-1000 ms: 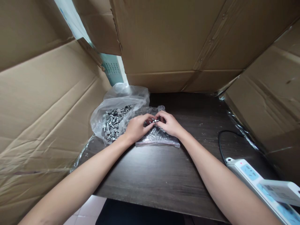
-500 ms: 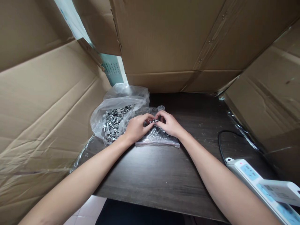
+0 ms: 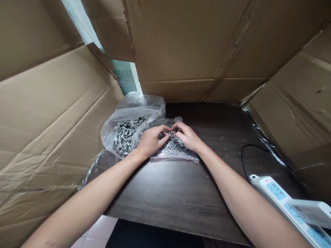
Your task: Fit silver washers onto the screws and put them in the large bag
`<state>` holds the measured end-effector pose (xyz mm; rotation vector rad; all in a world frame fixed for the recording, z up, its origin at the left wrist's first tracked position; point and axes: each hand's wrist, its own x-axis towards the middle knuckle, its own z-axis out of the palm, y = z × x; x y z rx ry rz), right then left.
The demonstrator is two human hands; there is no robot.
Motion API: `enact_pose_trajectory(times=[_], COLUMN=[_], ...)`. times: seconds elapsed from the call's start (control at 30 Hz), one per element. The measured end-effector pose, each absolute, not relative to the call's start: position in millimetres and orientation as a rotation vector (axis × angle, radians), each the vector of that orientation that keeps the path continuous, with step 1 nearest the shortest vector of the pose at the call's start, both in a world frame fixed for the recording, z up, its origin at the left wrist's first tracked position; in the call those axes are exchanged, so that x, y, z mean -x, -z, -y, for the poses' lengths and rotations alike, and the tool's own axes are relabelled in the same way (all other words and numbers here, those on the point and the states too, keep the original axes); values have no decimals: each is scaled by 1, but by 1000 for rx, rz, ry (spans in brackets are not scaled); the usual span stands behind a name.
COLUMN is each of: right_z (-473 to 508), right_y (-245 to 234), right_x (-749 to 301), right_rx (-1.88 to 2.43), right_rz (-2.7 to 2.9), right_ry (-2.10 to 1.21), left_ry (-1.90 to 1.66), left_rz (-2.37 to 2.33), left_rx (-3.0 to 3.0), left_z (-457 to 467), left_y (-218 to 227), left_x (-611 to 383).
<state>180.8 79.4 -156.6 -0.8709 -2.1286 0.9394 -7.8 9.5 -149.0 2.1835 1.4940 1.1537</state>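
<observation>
My left hand [image 3: 152,140] and my right hand [image 3: 188,136] meet over a flat clear zip bag [image 3: 176,158] on the dark table. Small shiny metal pieces [image 3: 172,144] lie on the bag beneath the fingers. Between the fingertips is a small metal bolt [image 3: 170,132]; the left fingers are closed on it, and the right fingertips touch or pinch its other end. To the left of my left hand, an open clear plastic bag [image 3: 107,132] holds many bolts [image 3: 125,132] with wide heads. Fine detail at the fingertips is too small to make out.
Cardboard walls [image 3: 191,41] surround the dark wooden table [image 3: 165,193] at the back and both sides. At the right front lies a white power strip [image 3: 269,186] with a black cable [image 3: 243,155] and a white plug-in adapter [image 3: 310,210].
The right thumb and fingers have shifted slightly around the bolt, showing more of the small metal pieces below. The left hand and both bags look almost the same.
</observation>
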Motion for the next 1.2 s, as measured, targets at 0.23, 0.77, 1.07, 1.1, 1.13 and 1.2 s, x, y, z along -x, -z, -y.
enact_pose_trajectory(times=[0.23, 0.77, 1.07, 1.1, 1.13, 1.2], right_z=[-79, -80, -79, -78, -78, -78], right_y=[156, 156, 155, 155, 154, 154], right_x=[-180, -180, -180, -180, -180, -181], right_rx=[844, 819, 818, 818, 820, 831], right_rz=[2146, 2150, 2167, 2167, 2165, 2157], right_ry=[-914, -945, -952, -952, -951, -946], left_ry=[-1142, -1129, -1095, -1098, -1103, -1113], left_rz=[-1482, -1488, -1498, -1498, -1497, -1493], left_rx=[-2204, -2172, -2181, -2185, -2186, -2182], left_z=[-9, -8, -8, -9, -9, -8], left_y=[149, 148, 150, 150, 150, 150], left_x=[8, 7, 8, 8, 8, 8])
